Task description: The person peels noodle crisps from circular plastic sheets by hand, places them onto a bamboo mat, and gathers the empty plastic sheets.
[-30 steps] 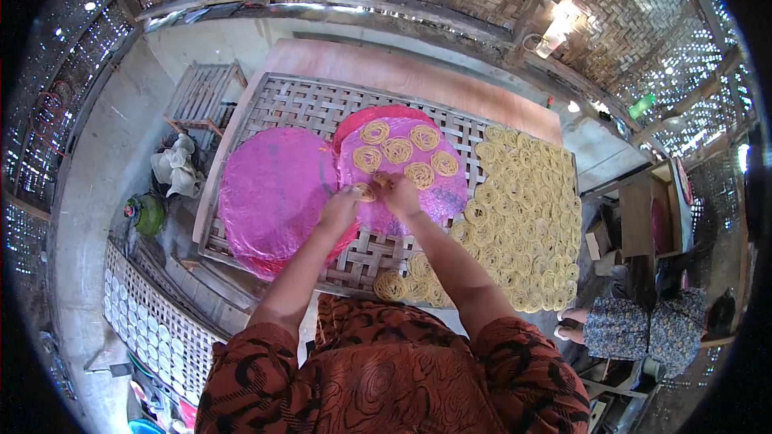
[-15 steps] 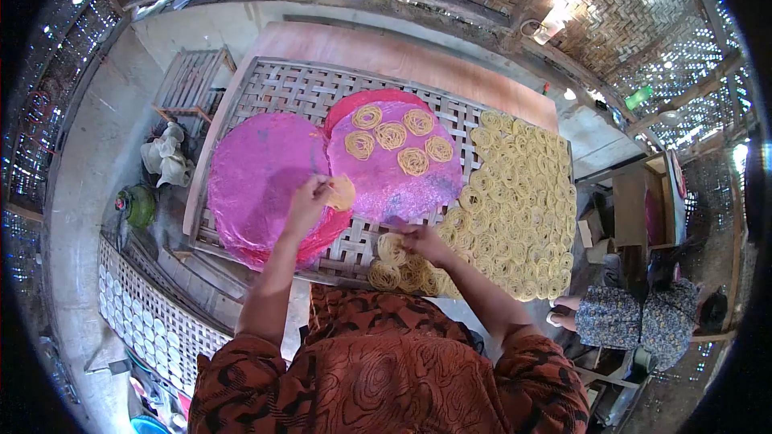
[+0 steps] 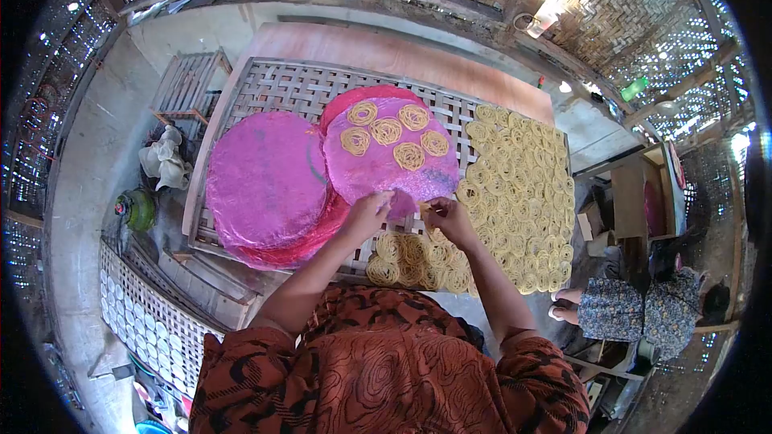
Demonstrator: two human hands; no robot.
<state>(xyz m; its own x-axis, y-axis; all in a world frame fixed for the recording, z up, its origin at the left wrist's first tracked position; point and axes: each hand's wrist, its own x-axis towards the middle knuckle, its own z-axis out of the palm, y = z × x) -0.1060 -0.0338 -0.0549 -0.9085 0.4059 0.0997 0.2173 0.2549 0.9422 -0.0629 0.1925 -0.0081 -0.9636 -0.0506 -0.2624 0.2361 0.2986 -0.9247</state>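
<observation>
My left hand (image 3: 369, 216) is closed at the near edge of the right-hand pink disc (image 3: 362, 173), its fingertips pressed together. Whatever they hold is too small to make out. To its right my right hand (image 3: 450, 221) is closed as well, with a small yellowish bit at the fingertips that I cannot identify. Several coiled noodle nests (image 3: 386, 130) lie apart on the far half of this disc. Just below my right hand, more noodle nests (image 3: 414, 249) are packed in overlapping rows on the woven bamboo tray (image 3: 281, 76).
A second pink disc (image 3: 265, 177) rests on a red one at the left. Noodle nests (image 3: 519, 193) cover the tray's right side. A seated person (image 3: 635, 309) is at the right. At lower left stands a rack of white rounds (image 3: 149, 333), near a green container (image 3: 135, 207).
My left hand has moved right and down from the left disc; the yellow nest it held no longer shows there. My right hand has risen slightly and shifted right, off the near nests.
</observation>
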